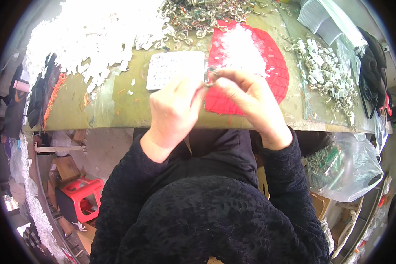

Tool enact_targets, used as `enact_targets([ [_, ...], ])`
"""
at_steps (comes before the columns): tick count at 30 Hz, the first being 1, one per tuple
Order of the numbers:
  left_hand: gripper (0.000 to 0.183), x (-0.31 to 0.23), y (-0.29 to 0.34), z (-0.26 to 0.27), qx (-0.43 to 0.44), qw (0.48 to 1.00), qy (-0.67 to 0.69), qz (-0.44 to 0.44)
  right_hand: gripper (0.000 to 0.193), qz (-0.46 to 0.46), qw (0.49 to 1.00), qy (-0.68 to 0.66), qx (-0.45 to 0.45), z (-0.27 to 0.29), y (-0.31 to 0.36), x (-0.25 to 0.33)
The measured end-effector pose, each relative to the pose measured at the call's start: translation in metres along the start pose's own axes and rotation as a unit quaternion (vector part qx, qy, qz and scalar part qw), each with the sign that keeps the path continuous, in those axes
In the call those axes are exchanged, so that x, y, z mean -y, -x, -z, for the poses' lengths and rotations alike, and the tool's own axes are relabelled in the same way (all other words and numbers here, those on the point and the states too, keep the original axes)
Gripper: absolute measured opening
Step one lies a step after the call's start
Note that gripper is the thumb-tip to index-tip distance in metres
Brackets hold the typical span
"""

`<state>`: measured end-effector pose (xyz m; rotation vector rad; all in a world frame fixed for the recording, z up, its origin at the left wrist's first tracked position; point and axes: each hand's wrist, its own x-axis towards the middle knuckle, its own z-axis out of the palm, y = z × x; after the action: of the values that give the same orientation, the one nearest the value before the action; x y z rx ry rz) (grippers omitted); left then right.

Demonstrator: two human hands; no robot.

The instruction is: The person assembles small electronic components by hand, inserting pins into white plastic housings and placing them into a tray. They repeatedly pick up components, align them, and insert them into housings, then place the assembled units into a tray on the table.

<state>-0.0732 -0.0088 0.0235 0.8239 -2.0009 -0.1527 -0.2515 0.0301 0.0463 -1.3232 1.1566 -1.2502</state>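
My left hand (pixel 174 108) and my right hand (pixel 255 97) meet above the front part of the table, fingertips pinched together. Between them is a small greyish cord-like piece (pixel 210 83), mostly covered by the fingers and too small to make out fully. Just behind my left hand lies a white rectangular board (pixel 163 66) with rows of small marks. Under and beyond my right hand is a red quilted cloth (pixel 275 86), rounded on its right side. A heap of small whitish, translucent pieces (pixel 244 50) rests on it.
Small white plastic pieces (pixel 97 53) cover the table's far left. Greyish coiled cords (pixel 193 17) are heaped at the back. On the right lie cords with white pieces attached (pixel 321 72). Below the edge are a plastic bag (pixel 354 165) and a red stool (pixel 86 198).
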Motion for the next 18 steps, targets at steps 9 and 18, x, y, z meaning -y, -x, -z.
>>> enact_targets([
  [9,0.017,-0.021,0.033,0.001,0.058,0.989,0.135,0.02,0.016,-0.011,0.989,-0.125,-0.079,-0.031,0.016,-0.01],
  [18,0.028,-0.007,0.02,0.048,-0.021,0.992,0.125,0.004,0.018,0.126,0.957,0.263,-0.002,-0.042,0.023,0.002],
])
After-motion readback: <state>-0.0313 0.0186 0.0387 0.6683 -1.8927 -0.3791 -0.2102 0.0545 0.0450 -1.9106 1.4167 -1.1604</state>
